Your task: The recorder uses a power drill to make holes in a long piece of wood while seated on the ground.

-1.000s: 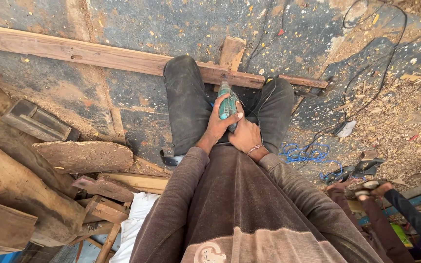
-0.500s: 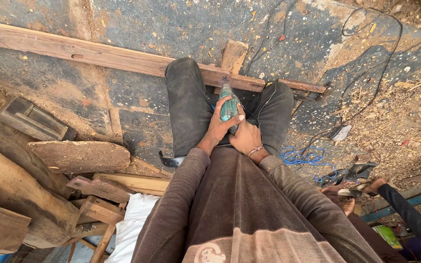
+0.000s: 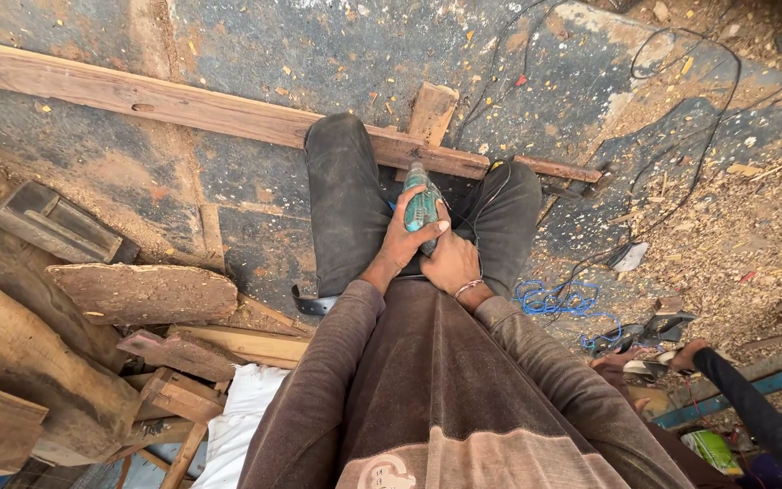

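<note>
Left hand (image 3: 406, 243) wraps tight around the green power drill (image 3: 422, 206), held between the knees. At three o'clock of it, right hand (image 3: 452, 263) clasps the grip. Drilling into the long plank (image 3: 183, 107) seems under way; steady downward pressure is probably needed.

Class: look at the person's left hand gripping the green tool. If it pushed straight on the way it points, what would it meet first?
The left hand points along the green power tool toward the long wooden plank; likely the plank first, though depth is unclear.
</note>
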